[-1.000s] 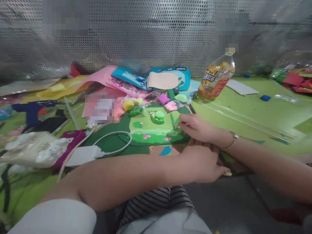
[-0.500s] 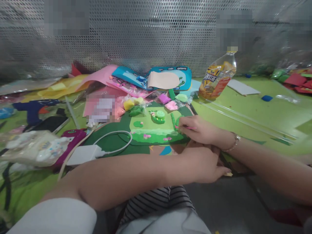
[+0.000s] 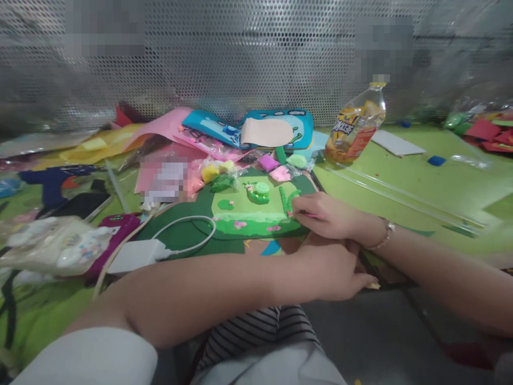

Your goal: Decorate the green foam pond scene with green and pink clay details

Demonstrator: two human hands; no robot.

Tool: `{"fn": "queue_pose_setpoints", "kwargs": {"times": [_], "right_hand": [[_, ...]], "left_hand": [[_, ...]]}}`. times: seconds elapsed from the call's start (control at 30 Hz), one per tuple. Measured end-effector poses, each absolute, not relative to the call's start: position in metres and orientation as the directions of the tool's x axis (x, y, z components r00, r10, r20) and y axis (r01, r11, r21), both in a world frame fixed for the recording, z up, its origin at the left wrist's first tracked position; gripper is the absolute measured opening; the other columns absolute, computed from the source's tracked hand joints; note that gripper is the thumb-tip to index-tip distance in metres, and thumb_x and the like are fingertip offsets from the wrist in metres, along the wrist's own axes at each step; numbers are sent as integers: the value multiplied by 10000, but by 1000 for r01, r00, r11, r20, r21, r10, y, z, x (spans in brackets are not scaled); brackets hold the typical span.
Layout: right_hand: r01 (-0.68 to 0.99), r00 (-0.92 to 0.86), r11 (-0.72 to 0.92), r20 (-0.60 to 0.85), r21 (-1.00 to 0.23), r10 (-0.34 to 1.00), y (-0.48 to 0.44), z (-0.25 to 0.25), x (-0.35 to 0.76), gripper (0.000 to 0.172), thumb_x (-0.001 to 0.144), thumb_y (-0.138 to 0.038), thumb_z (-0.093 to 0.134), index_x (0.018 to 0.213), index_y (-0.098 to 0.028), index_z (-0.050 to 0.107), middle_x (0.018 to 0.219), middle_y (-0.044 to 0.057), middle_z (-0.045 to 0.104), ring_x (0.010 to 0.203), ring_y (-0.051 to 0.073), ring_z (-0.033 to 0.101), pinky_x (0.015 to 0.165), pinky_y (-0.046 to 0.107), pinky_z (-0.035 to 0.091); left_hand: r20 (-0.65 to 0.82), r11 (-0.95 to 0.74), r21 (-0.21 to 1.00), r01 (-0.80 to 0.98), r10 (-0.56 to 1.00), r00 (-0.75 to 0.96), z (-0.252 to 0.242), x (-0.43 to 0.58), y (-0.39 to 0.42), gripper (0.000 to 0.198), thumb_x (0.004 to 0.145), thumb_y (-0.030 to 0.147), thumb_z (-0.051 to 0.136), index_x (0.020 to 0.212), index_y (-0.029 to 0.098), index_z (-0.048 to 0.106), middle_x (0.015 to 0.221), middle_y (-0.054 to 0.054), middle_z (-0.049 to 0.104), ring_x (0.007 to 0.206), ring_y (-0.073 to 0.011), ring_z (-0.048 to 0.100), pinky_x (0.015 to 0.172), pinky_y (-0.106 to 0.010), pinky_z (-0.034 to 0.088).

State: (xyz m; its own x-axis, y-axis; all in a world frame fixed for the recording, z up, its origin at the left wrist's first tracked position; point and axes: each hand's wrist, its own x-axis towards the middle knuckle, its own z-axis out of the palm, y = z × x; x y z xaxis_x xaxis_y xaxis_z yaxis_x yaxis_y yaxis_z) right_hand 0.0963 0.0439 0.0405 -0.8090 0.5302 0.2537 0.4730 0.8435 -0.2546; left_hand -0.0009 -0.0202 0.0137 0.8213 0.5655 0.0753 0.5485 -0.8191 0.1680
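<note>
My right hand [image 3: 326,215] pinches a thin pink tool [image 3: 310,215] and rests at the right edge of a green clay picture [image 3: 250,211], beside two upright green clay strips [image 3: 286,199]. The picture carries a green snail-like figure [image 3: 259,192] and small pink flowers. My left hand [image 3: 334,270] lies curled at the table's near edge, just below the right hand, its forearm stretched across in front of me. What its fingers hold, if anything, is hidden.
Lumps of coloured clay in bags [image 3: 224,174] lie behind the picture. A drink bottle [image 3: 355,128] stands at the back right. A white charger with cable [image 3: 140,255], a phone [image 3: 82,203] and a blue glue gun [image 3: 54,182] sit at the left. A perforated metal wall [image 3: 240,53] backs the table.
My right hand has shifted slightly toward me along the picture's right edge with the pink tool. The left hand has stayed put.
</note>
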Motion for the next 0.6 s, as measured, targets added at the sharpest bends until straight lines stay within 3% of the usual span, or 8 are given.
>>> {"fn": "queue_pose_setpoints", "kwargs": {"times": [0.13,0.2,0.3,0.37,0.47,0.6], "right_hand": [[415,-821,852,272,-319,502,45,42,98,147,833,-148,420,693,-178,454,619,8,487,572,110,432,553,233,347],[403,-803,799,247,-447,542,47,43,100,156,829,-164,440,675,-178,464,588,-4,490,548,102,441,532,228,359],[414,-676,557,166,-720,718,53,44,107,153,826,-209,481,678,-173,495,582,-9,525,506,91,477,481,217,394],[379,-572,403,132,-833,810,59,44,111,149,820,-252,520,696,-169,524,614,-1,557,513,93,506,479,224,428],[288,-509,320,139,-902,850,69,42,115,169,782,-317,604,706,-168,577,620,0,575,535,98,528,512,241,471],[258,-542,288,109,-922,833,77,39,115,157,731,-325,674,738,-168,678,611,-4,589,551,97,540,557,257,503]], "left_hand": [[61,-817,180,548,565,823,15,-1,-20,660,876,572,329,1231,27,442,997,-158,627,945,-302,572,799,-395,427],[30,-809,178,560,573,819,16,0,-21,676,875,574,331,1266,28,408,1088,-185,594,1022,-304,547,857,-404,412],[18,-799,143,584,592,806,18,1,-22,742,890,580,280,1363,9,275,1311,-258,426,1210,-329,420,960,-441,351],[-7,-798,115,591,594,804,19,2,-23,776,896,580,247,1397,-11,198,1406,-287,278,1311,-359,275,1016,-477,287],[-35,-799,97,593,593,805,21,2,-23,798,887,590,264,1407,-10,179,1446,-295,176,1351,-397,147,1049,-501,222],[5,-803,94,588,591,806,19,1,-21,784,883,596,270,1390,0,227,1434,-300,204,1343,-411,167,1050,-501,211]]}}
